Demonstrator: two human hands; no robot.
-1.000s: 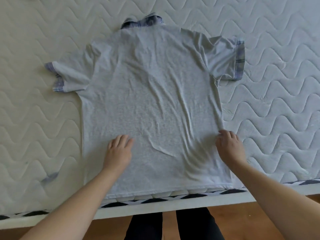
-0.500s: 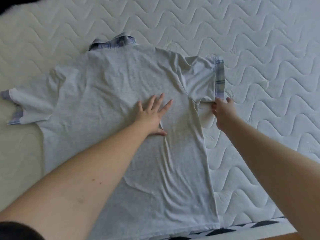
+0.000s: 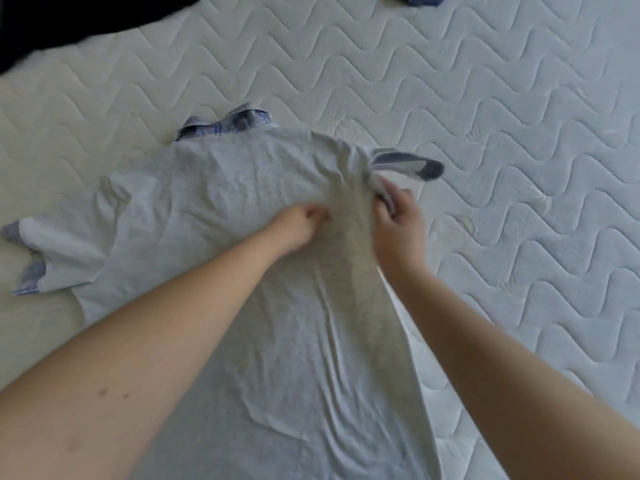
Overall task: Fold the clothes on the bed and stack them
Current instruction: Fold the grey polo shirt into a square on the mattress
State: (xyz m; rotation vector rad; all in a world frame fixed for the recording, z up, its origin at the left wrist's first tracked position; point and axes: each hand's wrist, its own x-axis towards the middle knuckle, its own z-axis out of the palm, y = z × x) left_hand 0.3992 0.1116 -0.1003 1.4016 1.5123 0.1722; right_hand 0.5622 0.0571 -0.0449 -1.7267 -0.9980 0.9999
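My right hand (image 3: 398,216) pinches the plaid-edged right sleeve (image 3: 405,164), lifted and blurred. My left hand (image 3: 301,225) curls knuckles-down on the grey polo shirt (image 3: 277,306); I cannot tell whether it grips cloth. The shirt lies on the mattress (image 3: 519,133), its hem cut off below.
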